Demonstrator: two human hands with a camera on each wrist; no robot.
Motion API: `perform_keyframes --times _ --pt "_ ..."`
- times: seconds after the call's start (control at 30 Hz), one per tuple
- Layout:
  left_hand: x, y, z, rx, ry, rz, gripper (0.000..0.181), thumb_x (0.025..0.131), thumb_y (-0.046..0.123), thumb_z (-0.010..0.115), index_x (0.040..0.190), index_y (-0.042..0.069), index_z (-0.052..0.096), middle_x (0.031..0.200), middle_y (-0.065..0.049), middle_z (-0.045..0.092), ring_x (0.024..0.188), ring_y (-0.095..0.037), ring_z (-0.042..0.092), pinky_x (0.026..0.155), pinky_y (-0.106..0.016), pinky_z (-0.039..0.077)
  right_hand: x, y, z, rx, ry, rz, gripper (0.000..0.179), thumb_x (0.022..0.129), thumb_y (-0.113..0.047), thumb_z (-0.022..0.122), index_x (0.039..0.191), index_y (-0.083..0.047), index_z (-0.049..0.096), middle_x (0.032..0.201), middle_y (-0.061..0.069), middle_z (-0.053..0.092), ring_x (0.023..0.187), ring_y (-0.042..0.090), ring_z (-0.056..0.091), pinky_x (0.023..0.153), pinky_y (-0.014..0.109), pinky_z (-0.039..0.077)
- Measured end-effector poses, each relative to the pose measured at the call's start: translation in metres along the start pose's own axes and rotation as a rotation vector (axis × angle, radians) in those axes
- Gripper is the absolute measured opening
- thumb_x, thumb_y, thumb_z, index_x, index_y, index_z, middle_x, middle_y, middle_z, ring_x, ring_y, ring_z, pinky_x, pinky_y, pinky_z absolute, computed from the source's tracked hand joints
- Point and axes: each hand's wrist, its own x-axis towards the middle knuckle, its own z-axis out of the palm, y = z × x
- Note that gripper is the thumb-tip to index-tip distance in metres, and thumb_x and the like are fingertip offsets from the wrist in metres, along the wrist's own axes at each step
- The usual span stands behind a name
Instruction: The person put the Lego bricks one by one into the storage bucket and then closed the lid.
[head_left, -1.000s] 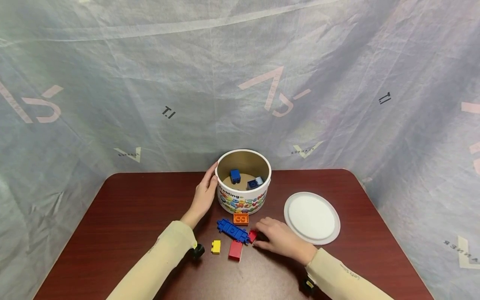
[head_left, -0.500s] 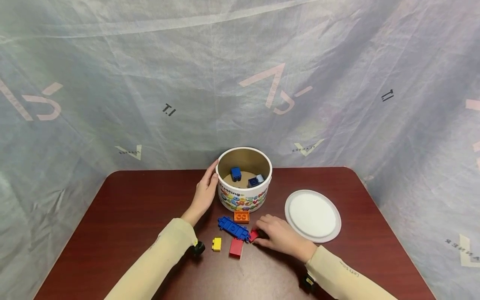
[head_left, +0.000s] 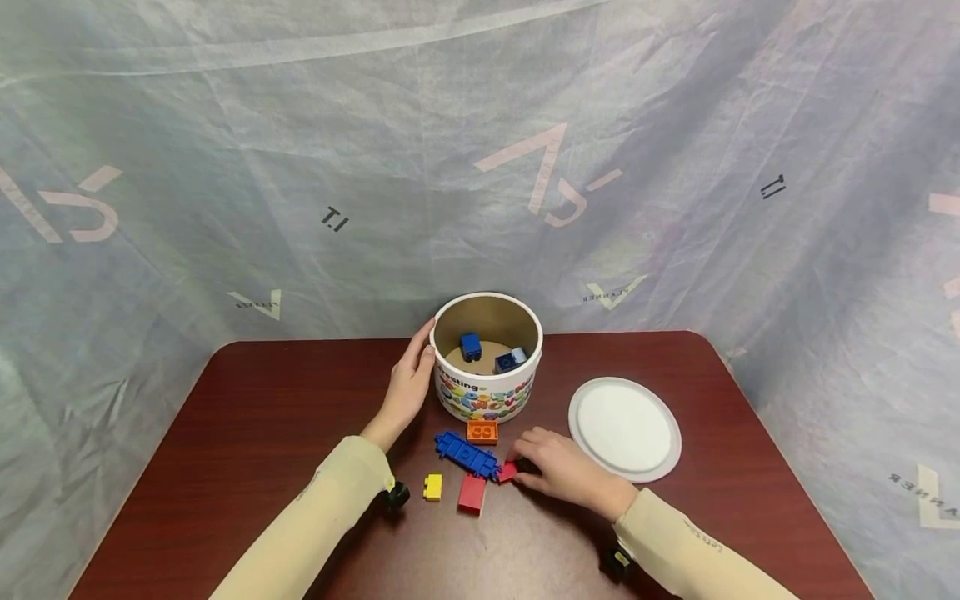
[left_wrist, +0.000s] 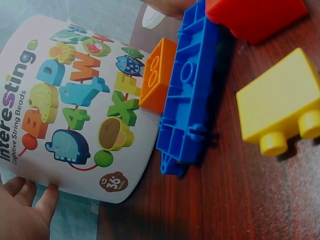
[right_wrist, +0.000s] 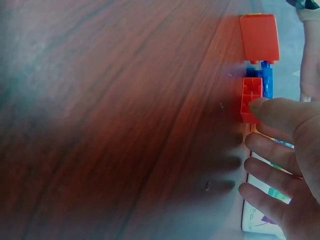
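Note:
My left hand [head_left: 408,385] rests its extended fingers against the left side of a white printed bucket [head_left: 487,396]. Inside the bucket lie a blue brick [head_left: 471,347] and a dark blue and pale blue piece [head_left: 510,361]. Thumb and index finger of my right hand [head_left: 566,468] pinch a small red brick [right_wrist: 252,97] low over the table. Beside it lies a long blue toy base [head_left: 467,454], underside up. An orange brick [head_left: 482,431] sits right in front of the bucket. Closer to me are a larger red brick [head_left: 472,494] and a yellow brick [left_wrist: 280,102].
A round white lid [head_left: 625,429] lies on the dark wooden table [head_left: 300,400], right of the bucket. Grey printed fabric [head_left: 420,167] hangs behind the table and along both sides.
The right thumb and fingers have closed in on the small red brick, which has turned slightly. My left hand and the bucket have stayed in place.

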Motion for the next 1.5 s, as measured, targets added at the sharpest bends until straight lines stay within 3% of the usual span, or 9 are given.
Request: perform_keyframes --times 0.63,0.93,1.5 --pt "0.0 0.0 0.0 0.011 0.003 -0.014 0.049 0.114 0.026 0.045 0.162 0.029 0.039 0.164 -0.004 0.042 0.149 -0.029 0.041 0.119 -0.057 0.035 -0.015 0.007 -0.011 -0.002 0.019 0.02 0.018 0.088 -0.022 0.084 0.097 -0.013 0.072 0.094 -0.002 0.065 0.09 0.014 0.061 0.079 0.032 0.056" --pt "0.0 0.0 -0.001 -0.001 -0.006 0.0 0.05 0.114 0.026 0.045 0.163 0.027 0.039 0.165 -0.005 0.041 0.15 -0.03 0.04 0.119 -0.057 0.034 -0.021 0.014 -0.03 -0.05 0.069 0.034 0.02 0.087 -0.021 0.085 0.098 -0.011 0.071 0.094 -0.001 0.064 0.089 0.015 0.062 0.079 0.033 0.057" --pt "0.0 -0.002 -0.001 0.001 -0.008 -0.001 0.049 0.113 0.026 0.045 0.162 0.027 0.039 0.164 -0.006 0.041 0.149 -0.03 0.041 0.119 -0.058 0.034 -0.012 0.011 -0.075 -0.062 0.139 0.014 0.02 0.086 -0.019 0.087 0.097 -0.013 0.071 0.095 -0.002 0.065 0.09 0.013 0.062 0.079 0.033 0.057"
